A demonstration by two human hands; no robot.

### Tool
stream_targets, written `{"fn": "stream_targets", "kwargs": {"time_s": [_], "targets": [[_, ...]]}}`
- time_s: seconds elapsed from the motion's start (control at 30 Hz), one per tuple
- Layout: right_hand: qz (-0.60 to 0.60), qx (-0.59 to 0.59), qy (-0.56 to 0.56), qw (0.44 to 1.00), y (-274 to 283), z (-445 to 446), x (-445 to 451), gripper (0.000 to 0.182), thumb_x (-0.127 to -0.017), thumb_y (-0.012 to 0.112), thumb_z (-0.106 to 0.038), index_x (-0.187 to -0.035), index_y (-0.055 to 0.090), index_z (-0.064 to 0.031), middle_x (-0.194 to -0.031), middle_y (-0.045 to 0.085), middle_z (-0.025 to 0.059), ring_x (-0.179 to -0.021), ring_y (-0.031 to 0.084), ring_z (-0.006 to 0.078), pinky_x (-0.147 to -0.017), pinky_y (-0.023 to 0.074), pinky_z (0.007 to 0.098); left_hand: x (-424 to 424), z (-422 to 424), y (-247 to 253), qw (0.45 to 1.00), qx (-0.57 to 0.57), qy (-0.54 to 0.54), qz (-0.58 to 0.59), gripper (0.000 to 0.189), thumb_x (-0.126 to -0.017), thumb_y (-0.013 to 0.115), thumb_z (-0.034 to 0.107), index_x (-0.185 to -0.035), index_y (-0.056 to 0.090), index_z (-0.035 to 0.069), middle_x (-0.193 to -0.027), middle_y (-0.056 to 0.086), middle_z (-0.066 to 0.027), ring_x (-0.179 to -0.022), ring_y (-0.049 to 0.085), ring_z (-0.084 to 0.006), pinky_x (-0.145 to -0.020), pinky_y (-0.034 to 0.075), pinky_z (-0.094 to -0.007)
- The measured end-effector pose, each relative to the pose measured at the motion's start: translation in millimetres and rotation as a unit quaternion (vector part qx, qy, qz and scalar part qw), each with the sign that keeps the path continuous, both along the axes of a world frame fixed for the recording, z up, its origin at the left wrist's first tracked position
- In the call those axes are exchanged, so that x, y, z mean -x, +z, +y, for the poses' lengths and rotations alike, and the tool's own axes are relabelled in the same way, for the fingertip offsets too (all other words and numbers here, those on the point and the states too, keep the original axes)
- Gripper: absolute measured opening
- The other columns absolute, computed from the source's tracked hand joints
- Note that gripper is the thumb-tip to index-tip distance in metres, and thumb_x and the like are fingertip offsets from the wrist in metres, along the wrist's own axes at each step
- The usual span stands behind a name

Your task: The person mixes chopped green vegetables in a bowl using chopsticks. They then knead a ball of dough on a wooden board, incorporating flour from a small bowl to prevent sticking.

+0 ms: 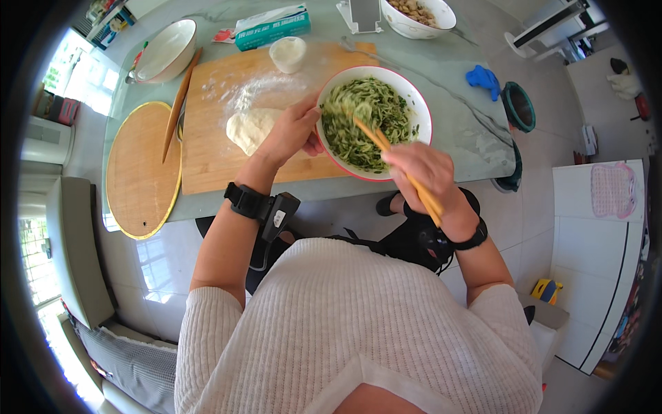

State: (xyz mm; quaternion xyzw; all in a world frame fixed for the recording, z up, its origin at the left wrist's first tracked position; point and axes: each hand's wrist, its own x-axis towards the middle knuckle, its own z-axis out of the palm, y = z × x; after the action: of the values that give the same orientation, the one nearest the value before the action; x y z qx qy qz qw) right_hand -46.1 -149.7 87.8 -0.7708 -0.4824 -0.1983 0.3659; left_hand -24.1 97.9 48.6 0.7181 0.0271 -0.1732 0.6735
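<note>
My left hand (299, 127) grips the left rim of a white bowl with a red edge (425, 116). Shredded green vegetable (382, 101), perhaps squash or cucumber with chopped herbs, fills much of the bowl. In my right hand (424, 176) is a pair of wooden chopsticks (370, 132), their tips down in the shreds, where the picture is slightly blurred. A lump of pale dough (249, 128) lies on the wooden board (212, 171), partly behind my left hand. Loose flour (245, 95) is scattered beyond it.
A small white cup (288, 54) stands on the board's far side. Left are a rolling pin (178, 106), a round woven tray (142, 171) and a large white bowl (165, 52). Behind sit a green box (273, 31) and a bowl of brown food (418, 20); blue gloves (483, 82) lie right.
</note>
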Motion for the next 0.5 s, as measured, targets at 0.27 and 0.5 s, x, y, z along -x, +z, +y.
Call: {"fn": "stream_targets", "kwargs": {"time_s": [0.27, 0.5], "targets": [[0.034, -0.031, -0.083, 0.995, 1, -37, -18, 0.013, -0.082, 0.058, -0.001, -0.095, 0.061, -0.0030, -0.075, 0.063, 0.0125, -0.061, 0.062, 0.0251, -0.054, 0.0485, 0.0327, 1, -1, 2, 1.000, 0.009, -0.005, 0.000, 0.042, -0.097, 0.033, 0.017, -0.139, 0.038, 0.013, -0.075, 0.059, -0.0041, -0.052, 0.056, -0.0100, -0.046, 0.048, -0.0224], [0.113, -0.050, 0.010, 0.992, 2, -14, 9, 0.012, -0.083, 0.058, -0.003, -0.093, 0.062, -0.0001, -0.075, 0.064, 0.0113, -0.062, 0.062, 0.0215, -0.055, 0.0489, 0.0291, 3, 1, 2, 1.000, 0.004, 0.007, -0.008, 0.043, -0.096, 0.031, 0.015, -0.138, 0.039, 0.011, -0.072, 0.059, -0.0056, -0.052, 0.057, -0.0111, -0.046, 0.049, -0.0239]]}}
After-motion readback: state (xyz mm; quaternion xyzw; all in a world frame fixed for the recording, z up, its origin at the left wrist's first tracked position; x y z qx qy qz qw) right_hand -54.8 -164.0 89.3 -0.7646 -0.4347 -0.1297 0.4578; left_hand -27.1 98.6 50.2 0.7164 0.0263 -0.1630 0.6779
